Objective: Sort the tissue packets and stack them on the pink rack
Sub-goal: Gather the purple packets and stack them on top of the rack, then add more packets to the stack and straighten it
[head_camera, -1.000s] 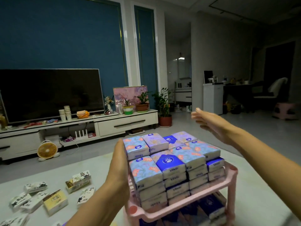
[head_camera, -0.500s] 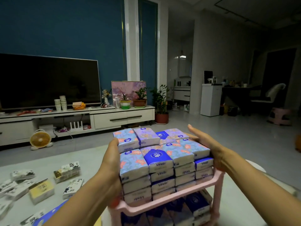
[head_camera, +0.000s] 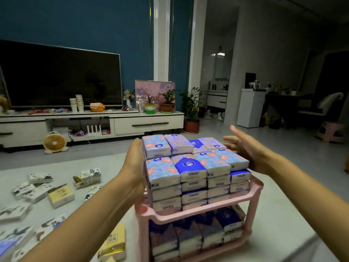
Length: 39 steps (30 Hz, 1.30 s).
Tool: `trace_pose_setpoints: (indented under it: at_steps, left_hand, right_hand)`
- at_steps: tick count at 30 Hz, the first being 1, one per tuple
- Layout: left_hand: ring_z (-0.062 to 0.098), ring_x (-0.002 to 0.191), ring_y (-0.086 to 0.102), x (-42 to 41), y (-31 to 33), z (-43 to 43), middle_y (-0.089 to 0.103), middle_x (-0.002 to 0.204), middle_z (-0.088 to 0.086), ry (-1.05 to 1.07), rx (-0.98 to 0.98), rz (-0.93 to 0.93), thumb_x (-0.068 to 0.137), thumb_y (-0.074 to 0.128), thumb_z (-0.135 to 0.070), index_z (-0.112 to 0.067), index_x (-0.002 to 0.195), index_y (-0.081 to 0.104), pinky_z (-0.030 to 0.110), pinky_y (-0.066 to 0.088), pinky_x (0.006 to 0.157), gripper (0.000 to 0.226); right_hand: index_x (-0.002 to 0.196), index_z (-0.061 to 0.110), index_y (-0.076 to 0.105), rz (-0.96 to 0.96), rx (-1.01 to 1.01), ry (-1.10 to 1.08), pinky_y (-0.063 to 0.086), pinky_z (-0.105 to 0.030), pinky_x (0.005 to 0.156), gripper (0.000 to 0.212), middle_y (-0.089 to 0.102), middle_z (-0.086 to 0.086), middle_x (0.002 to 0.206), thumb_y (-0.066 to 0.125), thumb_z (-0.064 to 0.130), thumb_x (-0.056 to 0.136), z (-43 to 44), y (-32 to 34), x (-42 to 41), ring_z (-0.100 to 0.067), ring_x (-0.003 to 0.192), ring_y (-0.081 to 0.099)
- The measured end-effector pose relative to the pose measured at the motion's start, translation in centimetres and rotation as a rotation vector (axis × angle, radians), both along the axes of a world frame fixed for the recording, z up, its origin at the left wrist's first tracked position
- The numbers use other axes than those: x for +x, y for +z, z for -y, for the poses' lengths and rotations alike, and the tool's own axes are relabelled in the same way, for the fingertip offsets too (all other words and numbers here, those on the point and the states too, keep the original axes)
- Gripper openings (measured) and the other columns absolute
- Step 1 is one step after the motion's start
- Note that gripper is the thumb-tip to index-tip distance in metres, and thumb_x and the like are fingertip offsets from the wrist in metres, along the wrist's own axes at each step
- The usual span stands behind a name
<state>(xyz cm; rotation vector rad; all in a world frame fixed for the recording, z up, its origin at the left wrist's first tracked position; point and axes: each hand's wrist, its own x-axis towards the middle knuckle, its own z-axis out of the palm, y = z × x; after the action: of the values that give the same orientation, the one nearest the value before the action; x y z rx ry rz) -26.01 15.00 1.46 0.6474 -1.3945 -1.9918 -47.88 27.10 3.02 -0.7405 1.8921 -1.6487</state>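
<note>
A pink rack stands in front of me, its top shelf piled with several layers of blue and floral tissue packets. The lower shelf holds more dark blue packets. My left hand lies flat with straight fingers against the pile's left side. My right hand is open beside the pile's right side, fingers spread toward the far right corner, slightly blurred. Whether it touches the packets I cannot tell.
Loose black-and-white and yellow tissue packets lie scattered on the pale mat at left. A small yellow fan sits on the floor before the white TV cabinet. A potted plant and a pink stool stand farther back.
My right hand, which pressed the pile's right side half a second ago, has lifted slightly and spread its fingers. The left hand stays against the left side.
</note>
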Motion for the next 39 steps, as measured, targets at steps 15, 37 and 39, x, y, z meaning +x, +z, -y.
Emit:
trace_pose_setpoints:
  at_steps: [15, 37, 39]
  left_hand:
    - [0.0, 0.073, 0.058, 23.6, -14.7, 6.2, 0.065, 0.096, 0.007, 0.44, -0.567, 0.647, 0.084, 0.058, 0.002, -0.016, 0.091, 0.06, -0.002, 0.038, 0.062, 0.019]
    - [0.014, 0.132, 0.022, 27.5, -20.1, 6.6, 0.027, 0.143, -0.007, 0.274, -0.972, 0.944, 0.053, 0.017, -0.06, -0.029, 0.141, 0.025, 0.022, 0.015, 0.107, 0.094]
    - [0.012, 0.124, 0.03, 28.1, -19.6, 6.9, 0.032, 0.133, -0.009, 0.218, -0.959, 0.991, 0.052, 0.026, -0.07, -0.032, 0.14, 0.023, 0.021, 0.023, 0.103, 0.095]
  right_hand:
    - [0.113, 0.016, 0.059, -0.99, 0.236, 0.696, 0.047, -0.02, 0.083, 0.024, 0.063, 0.002, 0.107, 0.05, 0.012, 0.09, 7.4, -7.1, 27.0, -0.009, 0.095, 0.058]
    - [0.111, 0.012, 0.037, -1.267, 0.729, 1.0, 0.041, -0.031, 0.078, 0.064, 0.051, -0.006, 0.107, 0.078, 0.036, 0.069, 15.1, -12.7, 33.0, -0.023, 0.099, 0.048]
    - [0.104, 0.017, 0.03, -1.087, 0.678, 0.966, 0.042, -0.026, 0.058, 0.058, 0.052, 0.002, 0.086, 0.076, 0.034, 0.073, 13.6, -11.1, 32.6, -0.016, 0.076, 0.052]
